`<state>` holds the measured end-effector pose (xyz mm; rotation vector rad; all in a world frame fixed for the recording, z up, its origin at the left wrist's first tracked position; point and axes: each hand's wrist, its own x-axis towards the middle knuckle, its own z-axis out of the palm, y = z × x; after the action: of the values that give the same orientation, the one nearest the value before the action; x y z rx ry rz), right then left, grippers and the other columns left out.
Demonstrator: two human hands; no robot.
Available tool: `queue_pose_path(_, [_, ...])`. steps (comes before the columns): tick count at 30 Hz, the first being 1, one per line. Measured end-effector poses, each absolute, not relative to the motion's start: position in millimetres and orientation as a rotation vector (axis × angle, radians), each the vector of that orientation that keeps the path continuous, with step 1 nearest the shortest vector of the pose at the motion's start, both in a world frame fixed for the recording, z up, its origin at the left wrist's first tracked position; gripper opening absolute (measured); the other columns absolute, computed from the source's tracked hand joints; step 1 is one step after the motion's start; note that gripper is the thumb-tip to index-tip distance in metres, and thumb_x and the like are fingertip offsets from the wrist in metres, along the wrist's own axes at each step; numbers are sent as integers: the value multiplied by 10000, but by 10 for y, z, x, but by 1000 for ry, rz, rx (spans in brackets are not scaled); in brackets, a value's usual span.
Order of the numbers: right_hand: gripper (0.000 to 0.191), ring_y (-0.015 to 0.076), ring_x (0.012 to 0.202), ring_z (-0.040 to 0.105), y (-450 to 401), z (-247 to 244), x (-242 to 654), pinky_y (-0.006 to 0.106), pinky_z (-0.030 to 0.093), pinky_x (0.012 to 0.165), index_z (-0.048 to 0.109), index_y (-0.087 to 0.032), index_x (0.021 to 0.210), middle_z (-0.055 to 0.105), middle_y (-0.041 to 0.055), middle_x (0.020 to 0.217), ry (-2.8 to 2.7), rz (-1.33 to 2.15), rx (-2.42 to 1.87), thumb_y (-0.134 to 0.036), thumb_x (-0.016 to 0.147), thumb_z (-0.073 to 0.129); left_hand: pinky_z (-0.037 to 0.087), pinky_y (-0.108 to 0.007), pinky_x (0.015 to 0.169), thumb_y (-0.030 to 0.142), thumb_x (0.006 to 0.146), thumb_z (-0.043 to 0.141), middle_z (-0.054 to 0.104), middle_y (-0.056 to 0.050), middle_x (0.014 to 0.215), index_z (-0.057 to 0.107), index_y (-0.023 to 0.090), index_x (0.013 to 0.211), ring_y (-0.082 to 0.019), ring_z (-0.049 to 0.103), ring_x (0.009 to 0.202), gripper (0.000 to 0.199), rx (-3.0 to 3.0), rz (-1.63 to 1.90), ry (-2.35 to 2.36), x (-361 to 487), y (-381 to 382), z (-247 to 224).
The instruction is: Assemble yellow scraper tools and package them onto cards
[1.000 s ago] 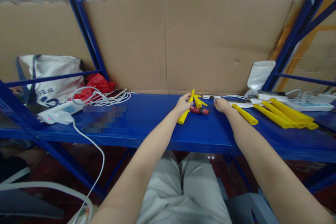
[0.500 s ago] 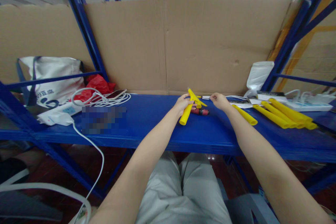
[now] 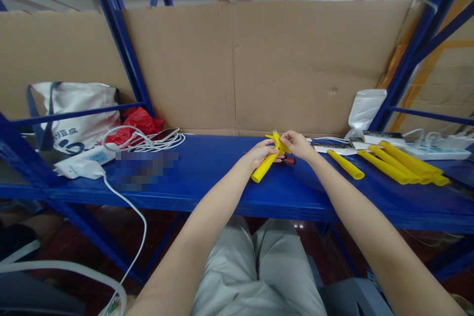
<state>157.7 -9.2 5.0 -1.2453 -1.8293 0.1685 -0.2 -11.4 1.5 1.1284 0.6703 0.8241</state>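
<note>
Though slender, a smooth, round-ended yellow tube in the left hand.

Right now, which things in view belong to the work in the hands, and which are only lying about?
In the work, likely:
yellow tube in the left hand
similar yellow tubes at right
perhaps the partly hidden red tool

Apparently just lying about:
tote bag
red plastic bag
white power strip
</note>
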Motion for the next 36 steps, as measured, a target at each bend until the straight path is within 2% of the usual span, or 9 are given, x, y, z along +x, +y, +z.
queue_pose_path(6, [43,143,655,561,-58,32,1598,284,462,672,523,-186,698,614,30,694,-1862,191,-1185,-183,741,520,562,-363,677,-85,760,488,646,-86,889,379,162,1279,-165,670,583,585,1122,805,663,-6,-71,-24])
queue_pose_path(16, [39,138,625,535,-52,27,1602,288,450,653,538,-190,685,593,10,672,-1877,226,-1179,-212,717,541,544,-297,610,-95,766,451,638,-59,815,417,139,1224,-146,656,555,516,1176,788,721,-22,-135,18])
queue_pose_path(22, [60,137,632,533,-20,-3,1602,291,462,651,504,-196,692,587,15,698,-1806,221,-1229,-223,702,557,539,-297,626,-87,747,495,650,-89,889,417,135,1247,-141,658,564,553,1191,802,720,-15,-122,8])
queue_pose_path(28, [150,160,721,567,36,-37,1636,315,485,692,521,-186,802,610,52,820,-1710,233,-1330,-262,700,601,518,-241,566,-89,746,493,646,-74,895,431,155,1241,-123,652,563,555,1208,798,737,-16,-143,37])
queue_pose_path(36, [141,176,935,589,15,-17,1650,363,457,888,574,-182,872,642,76,998,-1698,383,-1310,-209,736,601,509,-250,574,-80,749,483,655,-119,969,420,158,1255,-138,660,559,563,1202,788,714,-20,-146,30])
